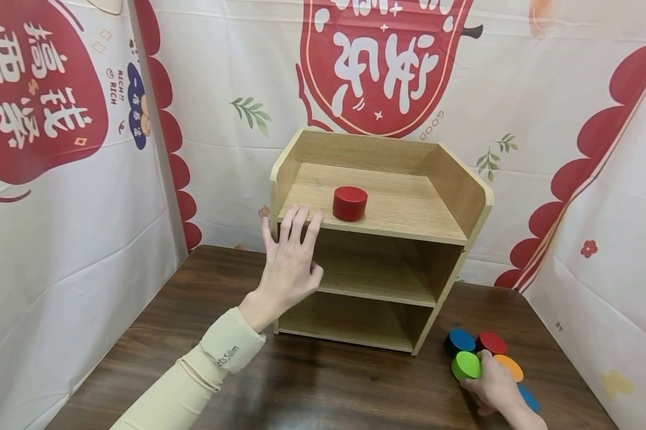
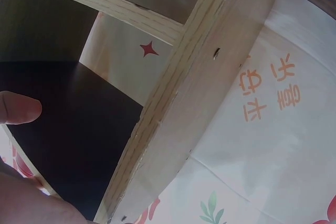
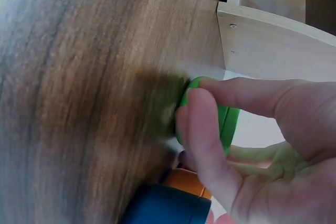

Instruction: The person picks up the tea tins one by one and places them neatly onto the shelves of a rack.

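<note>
My right hand [image 1: 496, 382] pinches a bright green cylinder block [image 1: 466, 365] between thumb and fingers, low over the table at the right. In the right wrist view, fingertips cover part of the green block [image 3: 229, 127]. Beside it are a dark blue block [image 1: 460, 341], a red block [image 1: 491, 343], an orange block [image 1: 510, 367] and another blue block [image 1: 528, 398], partly behind the hand. My left hand [image 1: 291, 263] has its fingers spread at the top-left front edge of a wooden shelf unit [image 1: 390, 230], thumb lower. A red cylinder block [image 1: 350, 203] sits on the top shelf.
The shelf unit has two lower compartments, with the lower shelf board [image 1: 374, 295] between them. It stands on a dark wood table [image 1: 312, 388]. Printed white cloth [image 1: 215, 71] hangs behind and at both sides.
</note>
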Available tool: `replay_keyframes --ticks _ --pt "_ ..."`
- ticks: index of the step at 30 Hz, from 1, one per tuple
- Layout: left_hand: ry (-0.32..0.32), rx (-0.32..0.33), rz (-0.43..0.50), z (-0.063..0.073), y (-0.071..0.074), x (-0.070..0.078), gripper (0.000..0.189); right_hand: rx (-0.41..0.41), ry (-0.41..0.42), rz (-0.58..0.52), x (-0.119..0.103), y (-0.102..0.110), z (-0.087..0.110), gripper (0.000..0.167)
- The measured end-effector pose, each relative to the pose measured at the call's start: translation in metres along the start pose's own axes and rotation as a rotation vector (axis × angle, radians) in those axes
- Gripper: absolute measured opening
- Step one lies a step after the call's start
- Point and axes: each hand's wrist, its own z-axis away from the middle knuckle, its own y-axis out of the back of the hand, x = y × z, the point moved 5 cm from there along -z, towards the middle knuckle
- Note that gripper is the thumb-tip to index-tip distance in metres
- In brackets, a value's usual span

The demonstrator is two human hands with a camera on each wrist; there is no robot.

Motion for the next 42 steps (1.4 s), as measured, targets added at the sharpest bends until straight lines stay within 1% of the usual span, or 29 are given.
replay_keyframes --ticks 5,7,10,15,18,20,23,25,28,33,39,42 --pt "0.003 0.002 -0.011 0.0 0.001 0.0 0.086 0.033 0.016 -0.075 0.001 0.0 0.001 0.067" --pt "0.005 0.0 -0.011 0.0 0.0 0.0 0.086 0.041 0.017 -0.084 0.0 0.001 0.002 0.067" --pt "0.007 -0.005 -0.004 0.0 0.0 0.001 0.086 0.052 0.025 -0.074 -0.002 0.002 0.003 0.07" --pt "0.009 -0.004 -0.008 0.0 0.001 0.0 0.086 0.086 0.06 -0.021 -0.012 0.007 0.009 0.076" --pt "0.008 -0.004 -0.009 0.0 0.001 0.001 0.086 0.118 0.099 0.031 -0.022 0.013 0.013 0.079" --pt "0.007 -0.002 -0.007 -0.001 0.001 0.001 0.086 0.155 0.136 0.071 -0.031 0.019 0.017 0.079" --pt "0.008 0.0 0.002 0.0 0.001 0.001 0.085 0.194 0.179 0.087 -0.044 0.026 0.023 0.079" --pt "0.009 0.0 0.005 0.0 0.001 0.001 0.085 0.213 0.196 0.074 -0.051 0.03 0.028 0.076" --pt "0.01 -0.002 0.006 0.0 0.001 0.001 0.085 0.22 0.201 0.041 -0.061 0.034 0.035 0.075" --pt "0.008 -0.001 -0.001 0.001 0.0 0.001 0.085 0.264 0.233 0.057 -0.08 0.046 0.046 0.077" --pt "0.009 0.001 -0.008 0.001 0.0 0.002 0.086 0.257 0.257 0.022 -0.103 0.06 0.058 0.078" --pt "0.009 0.004 -0.011 0.001 0.001 0.002 0.086 0.282 0.282 0.04 -0.114 0.068 0.063 0.078"
